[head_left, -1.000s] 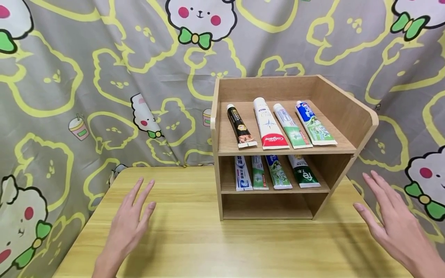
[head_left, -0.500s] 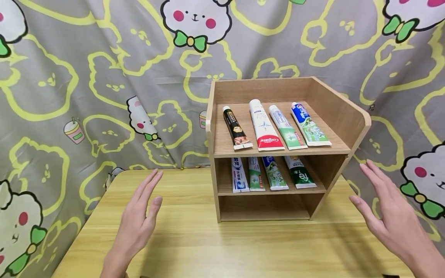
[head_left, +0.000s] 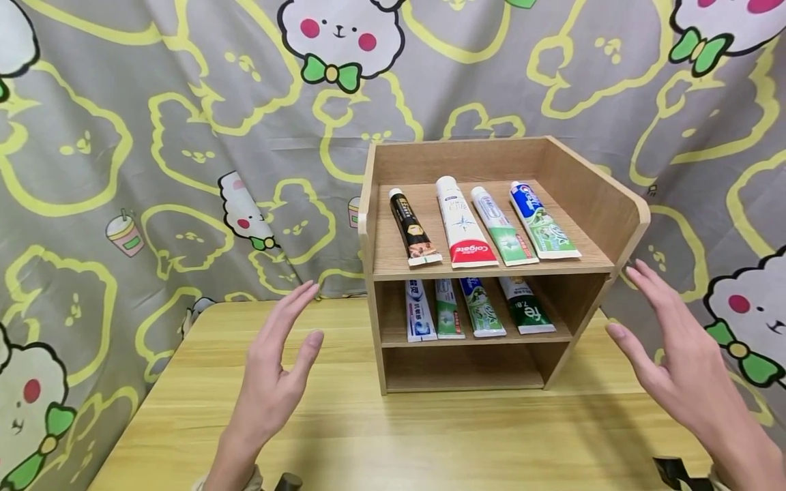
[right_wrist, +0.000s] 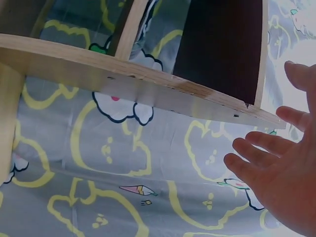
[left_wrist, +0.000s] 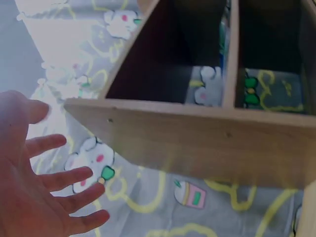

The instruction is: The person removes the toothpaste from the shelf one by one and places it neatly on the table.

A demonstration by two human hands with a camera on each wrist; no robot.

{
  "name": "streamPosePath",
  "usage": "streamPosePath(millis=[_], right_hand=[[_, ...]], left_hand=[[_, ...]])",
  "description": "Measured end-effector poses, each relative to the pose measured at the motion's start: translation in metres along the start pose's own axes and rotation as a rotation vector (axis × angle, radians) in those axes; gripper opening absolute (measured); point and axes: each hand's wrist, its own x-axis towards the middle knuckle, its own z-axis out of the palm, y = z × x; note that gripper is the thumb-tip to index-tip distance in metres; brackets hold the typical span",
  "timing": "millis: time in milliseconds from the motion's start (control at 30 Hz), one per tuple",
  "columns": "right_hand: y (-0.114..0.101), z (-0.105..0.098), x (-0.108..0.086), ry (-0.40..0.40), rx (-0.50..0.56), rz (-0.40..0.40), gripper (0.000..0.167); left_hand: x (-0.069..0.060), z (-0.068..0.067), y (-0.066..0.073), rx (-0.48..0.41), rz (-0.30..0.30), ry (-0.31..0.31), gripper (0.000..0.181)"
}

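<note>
A wooden shelf unit [head_left: 491,269] stands on the table between my hands. Its top level bears a black toothpaste tube [head_left: 413,225], a white and red Colgate tube [head_left: 463,221], a white and green tube [head_left: 505,228] and a blue and green tube [head_left: 543,221]. Several more tubes lie on the middle level, among them a dark green tube [head_left: 527,307]; the board above hides their far ends. Left of the unit hovers my left hand [head_left: 270,375], fingers extended and thumb apart. My right hand [head_left: 681,354] is held the same way on the right. Neither touches the unit.
Under the unit is a yellow wood-grain table [head_left: 454,436]. A grey curtain [head_left: 245,88] with cartoon prints hangs behind and at both sides. Dark strap-like pieces show by both wrists, such as the black piece [head_left: 675,470] at lower right.
My left hand has moved right, toward the unit. The right hand has risen slightly and come a little closer to it. The view has shifted slightly; the tubes lie as before.
</note>
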Motion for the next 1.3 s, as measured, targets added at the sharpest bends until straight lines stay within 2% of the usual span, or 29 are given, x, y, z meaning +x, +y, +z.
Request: streamPosePath(millis=[100,300,600,800,1000,1100,1200,1300], right_hand=[[-0.001,0.001,0.005,0.034,0.044,-0.032,0.067],[-0.004,-0.001,0.02,0.081,0.13,-0.094,0.072],[-0.004,-0.006,0.034,0.075,0.168,-0.057,0.064],[0.006,-0.006,0.043,0.1,0.177,-0.065,0.064],[0.01,-0.006,0.052,0.097,0.208,-0.039,0.068],[0.011,-0.006,0.058,0.104,0.266,-0.035,0.069],[0.013,-0.008,0.065,0.095,0.32,-0.017,0.07],[0.013,-0.01,0.07,0.079,0.346,0.005,0.07]], left_hand=[[0.007,0.004,0.009,-0.023,0.037,0.031,0.055],[0.02,0.015,0.024,-0.069,0.093,0.061,0.052],[0.036,0.027,0.042,-0.091,0.119,0.082,0.054],[0.048,0.036,0.056,-0.141,0.125,0.058,0.057],[0.055,0.048,0.067,-0.123,0.16,0.04,0.052],[0.061,0.055,0.073,-0.122,0.167,0.028,0.05],[0.067,0.061,0.078,-0.113,0.136,-0.017,0.05],[0.072,0.067,0.081,-0.085,0.067,-0.085,0.053]])
